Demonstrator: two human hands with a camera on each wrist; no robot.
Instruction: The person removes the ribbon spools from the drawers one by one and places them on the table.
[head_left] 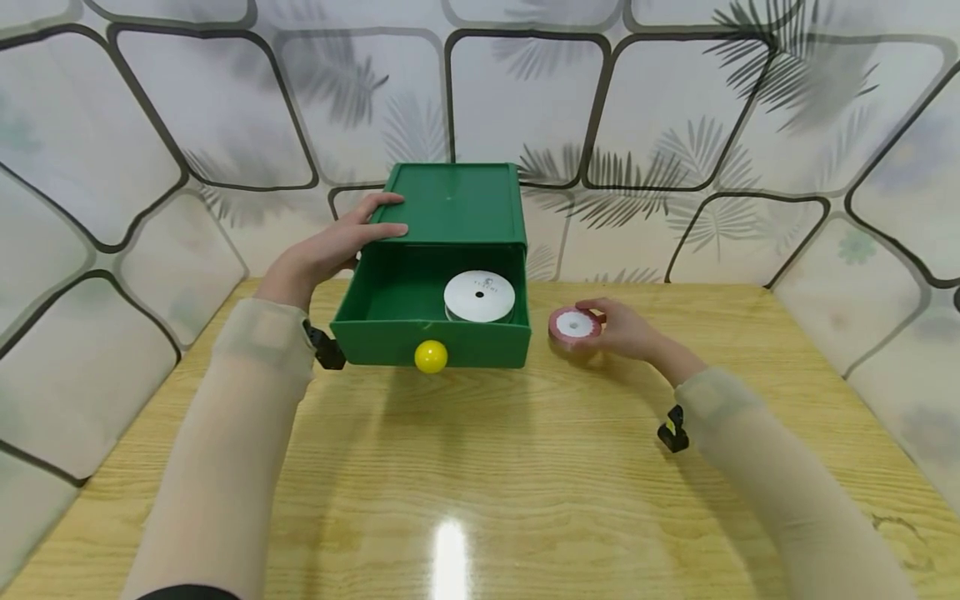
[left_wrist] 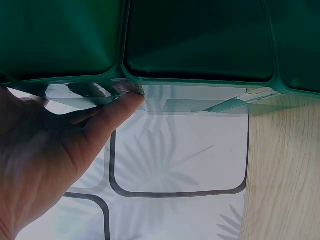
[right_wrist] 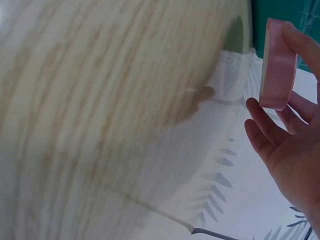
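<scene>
Just right of the drawer [head_left: 487, 347], apart from its side wall, our right hand [head_left: 628, 331] pinches the pink roll [head_left: 566, 323] between thumb and fingers. The relation that counts, we judge, is sideways: the pink roll lies left of our palm, between hand and drawer, its white face up and its axis near upright. Whether it touches the table [head_left: 600, 467] we cannot tell. The drawer's open top lies leftward, past that wall, with the white roll [head_left: 480, 307] flat in its right part. Our left hand [head_left: 326, 247], fingers laid out on the box's [head_left: 457, 200] left edge, is farther from the pink roll.
</scene>
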